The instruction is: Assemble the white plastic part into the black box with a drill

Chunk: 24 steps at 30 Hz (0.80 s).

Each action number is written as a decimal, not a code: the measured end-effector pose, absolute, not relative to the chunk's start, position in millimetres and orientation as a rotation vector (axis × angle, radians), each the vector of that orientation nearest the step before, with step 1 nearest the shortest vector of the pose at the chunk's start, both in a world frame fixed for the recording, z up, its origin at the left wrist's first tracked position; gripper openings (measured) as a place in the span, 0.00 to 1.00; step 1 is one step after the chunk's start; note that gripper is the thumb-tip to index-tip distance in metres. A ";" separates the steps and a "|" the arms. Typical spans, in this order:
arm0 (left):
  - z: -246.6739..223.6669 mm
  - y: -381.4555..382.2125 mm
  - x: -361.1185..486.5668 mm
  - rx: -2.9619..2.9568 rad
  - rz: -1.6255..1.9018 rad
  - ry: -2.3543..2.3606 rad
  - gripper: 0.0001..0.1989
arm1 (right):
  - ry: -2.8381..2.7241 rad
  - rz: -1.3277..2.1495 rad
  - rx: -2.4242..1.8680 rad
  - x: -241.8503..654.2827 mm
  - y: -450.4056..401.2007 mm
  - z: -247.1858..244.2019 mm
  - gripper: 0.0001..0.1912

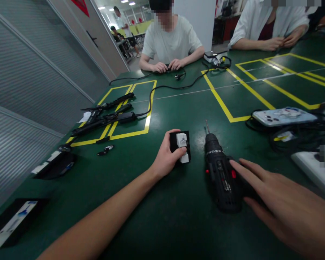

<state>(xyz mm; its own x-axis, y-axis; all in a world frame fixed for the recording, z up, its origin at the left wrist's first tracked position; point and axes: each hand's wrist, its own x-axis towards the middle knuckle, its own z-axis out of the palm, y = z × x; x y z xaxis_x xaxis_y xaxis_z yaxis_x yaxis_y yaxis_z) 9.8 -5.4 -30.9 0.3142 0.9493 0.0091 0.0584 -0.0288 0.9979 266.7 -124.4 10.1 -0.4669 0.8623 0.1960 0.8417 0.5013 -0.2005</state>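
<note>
My left hand is closed round a small black box with white pieces on its upper face, the thumb pressed on top. To the right, a black cordless drill with red buttons lies on its side on the green table, its thin bit pointing away from me. My right hand is at the drill's right side, fingers stretched out and apart around the dark handle, which is partly hidden. Whether the fingertips touch the drill body is hard to tell.
Black tools and a cable lie at the left inside yellow tape. Black boxes sit at the left edge. A phone, cables and a white object are on the right. Two people sit across the table.
</note>
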 end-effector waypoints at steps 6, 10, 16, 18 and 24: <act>-30.4 -2.9 10.7 1.451 0.998 1.111 0.26 | -2.563 -0.072 -1.652 262.0 -135.9 -12.2 0.35; -29.5 -3.8 12.0 1.427 1.000 1.105 0.25 | -2.555 -0.103 -1.602 259.2 -134.0 -14.9 0.35; -29.3 -2.1 11.8 1.382 1.007 1.092 0.25 | -2.719 -0.158 -1.867 243.7 -117.3 -9.9 0.56; -30.5 -1.1 11.4 1.355 1.027 1.080 0.25 | -2.740 -0.121 -1.844 240.6 -112.0 -8.0 0.58; -30.3 0.7 9.3 1.318 1.051 1.092 0.25 | -2.297 0.140 -1.528 260.9 -129.9 4.3 0.47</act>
<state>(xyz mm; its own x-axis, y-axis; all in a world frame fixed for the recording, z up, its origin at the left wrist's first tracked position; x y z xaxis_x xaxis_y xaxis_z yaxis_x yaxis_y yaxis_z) 9.3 0.7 -30.3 0.1896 0.9819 -0.0034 0.0339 -0.0031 0.9994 260.9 -129.9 4.3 -0.3385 0.9061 0.2539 0.8685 0.4046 -0.2863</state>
